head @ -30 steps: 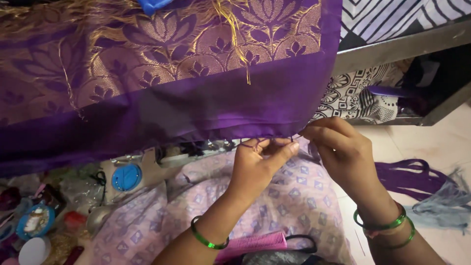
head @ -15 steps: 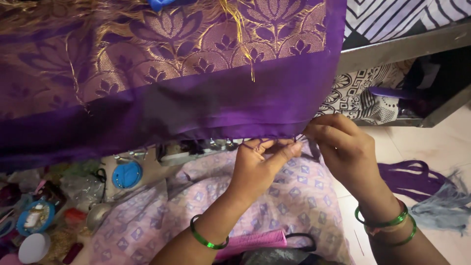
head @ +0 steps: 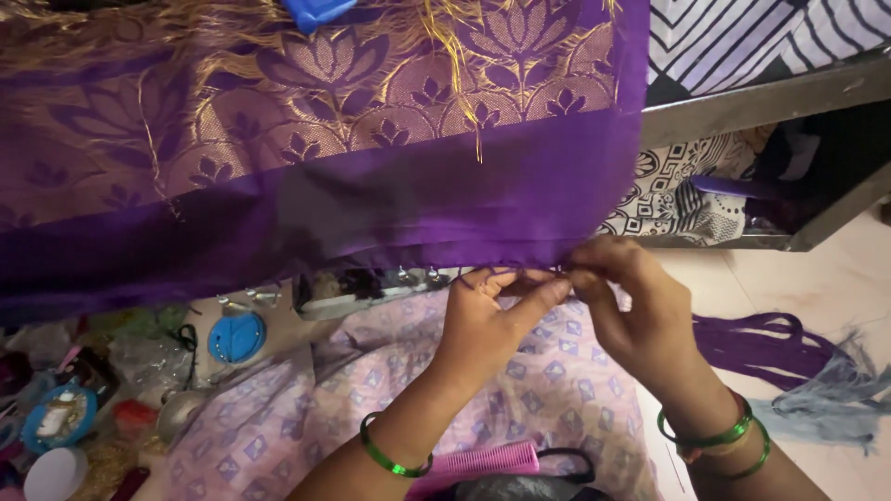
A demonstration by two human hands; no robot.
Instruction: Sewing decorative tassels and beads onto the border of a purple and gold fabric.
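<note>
Fingertips of left hand (head: 492, 320) and right hand (head: 631, 311) pinched together on fine threads at lower hem of purple and gold sari (head: 371, 186), near its right corner. Both closed on fringe, almost touching each other. Hem draped above lilac printed cloth (head: 390, 399) on lap. Seemingly mid-knot on 1 tassel; next likely calls for tight, even tension. Pink comb (head: 483, 459) below wrists, purple thread bundle (head: 761, 339) on floor right, blue round tin (head: 235, 336) left.
</note>
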